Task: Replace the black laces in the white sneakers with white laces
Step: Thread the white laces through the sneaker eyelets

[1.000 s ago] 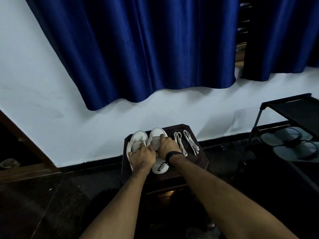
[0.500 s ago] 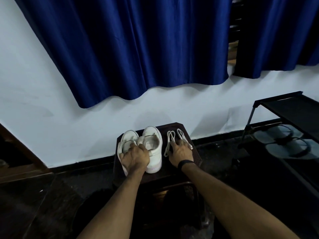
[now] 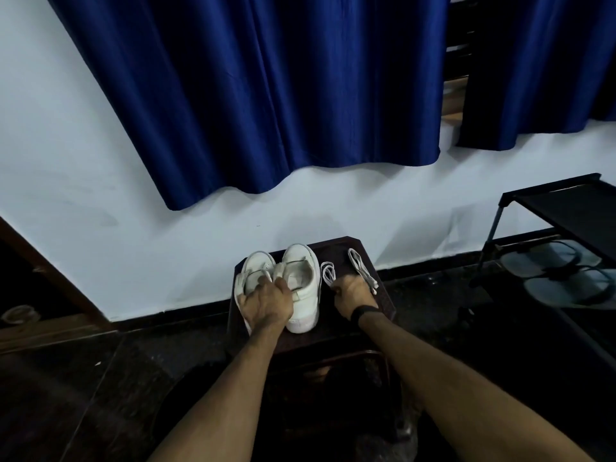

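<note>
Down on the dark wooden surface point(image 3: 383, 308) by the white wall, two white sneakers point(image 3: 301, 288) stand side by side, toes toward the wall. The left hand point(image 3: 266, 303) rests over the left sneaker, fingers curled onto its opening and tongue, gripping it. Just right of the shoes lie two bundles of white laces point(image 3: 361, 266), one near the right sneaker and one further right. The right hand point(image 3: 353, 293), with a black band at the wrist, sits between them, fingers curled; whether it pinches a lace I cannot tell. Blue curtains point(image 3: 266, 95) hang above, and a black rack point(image 3: 566, 208) holding sandals stands at the right.
</note>
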The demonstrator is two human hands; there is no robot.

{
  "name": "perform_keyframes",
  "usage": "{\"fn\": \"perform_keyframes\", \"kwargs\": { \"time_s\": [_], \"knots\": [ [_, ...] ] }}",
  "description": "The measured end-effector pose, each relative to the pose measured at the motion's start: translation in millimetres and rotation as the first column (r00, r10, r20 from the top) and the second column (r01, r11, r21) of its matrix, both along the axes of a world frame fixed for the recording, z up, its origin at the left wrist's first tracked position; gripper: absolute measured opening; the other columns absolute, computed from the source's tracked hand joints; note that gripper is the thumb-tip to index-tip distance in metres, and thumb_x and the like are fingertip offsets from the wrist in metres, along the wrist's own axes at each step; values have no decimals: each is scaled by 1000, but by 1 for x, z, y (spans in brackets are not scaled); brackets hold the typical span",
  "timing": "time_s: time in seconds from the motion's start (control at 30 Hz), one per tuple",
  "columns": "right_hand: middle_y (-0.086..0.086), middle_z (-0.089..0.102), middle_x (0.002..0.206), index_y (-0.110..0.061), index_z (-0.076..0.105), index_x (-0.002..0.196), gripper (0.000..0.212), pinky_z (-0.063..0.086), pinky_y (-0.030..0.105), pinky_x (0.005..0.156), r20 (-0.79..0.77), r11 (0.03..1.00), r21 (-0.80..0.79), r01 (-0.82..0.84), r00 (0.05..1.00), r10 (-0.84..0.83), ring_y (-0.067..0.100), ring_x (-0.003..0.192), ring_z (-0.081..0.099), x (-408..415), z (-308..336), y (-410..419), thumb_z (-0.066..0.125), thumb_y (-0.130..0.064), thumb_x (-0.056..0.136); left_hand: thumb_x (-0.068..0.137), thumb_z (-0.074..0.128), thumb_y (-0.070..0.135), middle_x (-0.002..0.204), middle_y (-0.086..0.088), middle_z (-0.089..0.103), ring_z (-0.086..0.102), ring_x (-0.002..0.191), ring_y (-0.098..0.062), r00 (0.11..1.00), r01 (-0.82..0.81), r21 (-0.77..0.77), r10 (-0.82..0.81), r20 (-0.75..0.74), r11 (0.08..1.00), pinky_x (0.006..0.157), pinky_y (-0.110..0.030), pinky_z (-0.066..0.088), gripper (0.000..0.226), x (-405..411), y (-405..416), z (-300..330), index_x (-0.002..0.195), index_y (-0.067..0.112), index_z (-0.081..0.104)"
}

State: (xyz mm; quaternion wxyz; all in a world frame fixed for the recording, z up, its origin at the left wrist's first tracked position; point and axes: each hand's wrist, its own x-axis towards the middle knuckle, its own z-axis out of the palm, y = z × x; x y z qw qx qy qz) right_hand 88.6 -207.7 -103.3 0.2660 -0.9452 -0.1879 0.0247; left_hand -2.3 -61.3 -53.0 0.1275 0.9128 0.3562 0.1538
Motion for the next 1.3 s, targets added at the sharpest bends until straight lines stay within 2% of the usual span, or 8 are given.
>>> {"fn": "perform_keyframes", "kwargs": {
  "time_s": [0.13, 0.3, 0.37, 0.43, 0.53, 0.8, 1.03, 1.3],
  "knots": [
    [3, 74, 76, -15, 76, 84, 17, 57, 25, 77, -502, 770, 579, 266, 861, 80, 16, 74, 70, 6, 29, -21, 66, -1, 86, 92, 54, 41, 122, -17, 59, 48, 124, -32, 990, -17, -125, 34, 137, 992, 102, -45, 31, 45, -3, -2, 6, 115, 3, 55],
    [15, 70, 81, 8, 66, 109, 22, 54, 25, 59, -495, 386, 856, 345, 765, 413, 20, 65, 67, -6, 77, -43, 54, 10, 90, 89, 63, 32, 80, -6, 67, 62, 82, -30, 821, 188, 80, -201, 534, 979, 75, -32, 39, 22, -7, -32, 32, 78, 14, 63],
    [22, 68, 92, 5, 67, 111, 27, 51, 31, 68, -468, 370, 872, 321, 769, 436, 26, 75, 63, -9, 93, -40, 58, 10, 87, 94, 49, 55, 70, -7, 71, 68, 73, -29, 888, 301, -302, -151, 434, 904, 67, -32, 47, 50, 1, -44, 51, 74, 13, 68],
    [18, 68, 97, -1, 68, 113, 31, 52, 35, 82, -430, 376, 888, 267, 773, 466, 26, 85, 63, -13, 105, -33, 62, 10, 84, 90, 38, 73, 74, -8, 75, 72, 68, -24, 943, 308, -764, -78, 323, 567, 66, -33, 52, 69, 8, -52, 77, 86, 13, 73],
    [16, 70, 95, -2, 67, 116, 35, 52, 34, 84, -352, 417, 897, 147, 809, 471, 25, 86, 65, -20, 120, -25, 67, 9, 83, 94, 53, 58, 96, -11, 75, 70, 72, -21, 923, 368, -895, 14, 384, 251, 63, -27, 54, 50, 10, -55, 104, 103, 12, 69],
    [8, 70, 73, 8, 62, 110, 26, 52, 18, 56, -308, 478, 876, 70, 843, 440, 8, 60, 67, -34, 148, -23, 64, 13, 84, 102, 51, 21, 86, -11, 71, 70, 69, -20, 839, 506, -828, 83, 537, 241, 59, -27, 56, 24, -5, -25, 126, 100, 6, 69],
    [-12, 67, 75, -26, 72, 93, 17, 44, 10, 67, 111, 908, 340, -246, 969, 221, 3, 72, 61, -29, 150, -28, 74, -16, 79, 105, 43, 20, 88, -12, 72, 70, 76, -21, 829, 547, -813, 1, 559, 198, 72, -32, 56, 28, -15, -9, 139, 104, 5, 67],
    [-2, 55, 129, -20, 56, 129, 46, 44, 21, 77, -142, 666, 741, -90, 948, 286, 13, 109, 54, -34, 165, -7, 60, -2, 87, 105, 38, 40, 73, -3, 62, 48, 57, -11, 823, 562, -806, -220, 523, 186, 57, -23, 41, 44, -25, -3, 159, 106, 8, 68]
  ]
}}
